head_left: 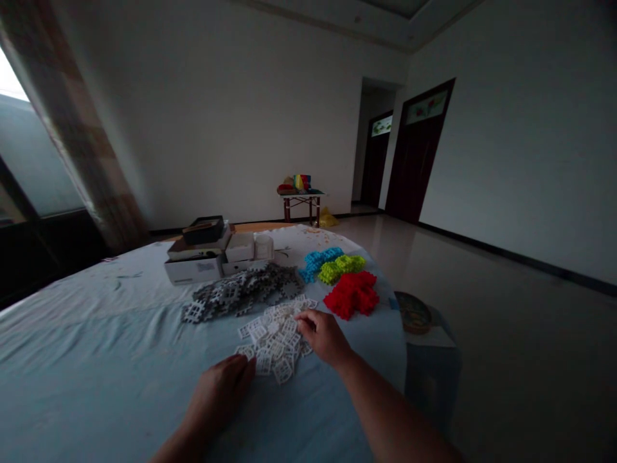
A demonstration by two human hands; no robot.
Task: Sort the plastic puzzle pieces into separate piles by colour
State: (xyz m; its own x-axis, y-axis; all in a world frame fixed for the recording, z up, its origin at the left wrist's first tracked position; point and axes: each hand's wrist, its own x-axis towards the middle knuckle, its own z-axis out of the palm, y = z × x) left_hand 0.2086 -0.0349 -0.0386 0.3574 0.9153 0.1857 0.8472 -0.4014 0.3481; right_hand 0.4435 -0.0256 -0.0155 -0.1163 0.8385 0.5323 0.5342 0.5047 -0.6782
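Note:
A loose pile of white plastic window-shaped pieces (pixel 274 337) lies on the cloth in front of me. My right hand (pixel 324 334) is at the pile's right side, thumb and fingertips drawn together against the white pieces; whether one is pinched between them is hidden. At the lower left edge of the pile rests my left hand (pixel 222 386), its fingers curled together and touching or nearly touching the nearest pieces. What it holds, if anything, does not show. Just behind spreads a heap of grey interlocking plastic pieces (pixel 245 288).
Red (pixel 351 296), lime green (pixel 341 269) and blue (pixel 319 260) plastic piece heaps lie to the right, near the rounded edge of the table (pixel 120 360). Stacked boxes (pixel 195 267) stand behind the grey heap. Beyond the right edge, a stool with a round basket (pixel 413 313) stands lower.

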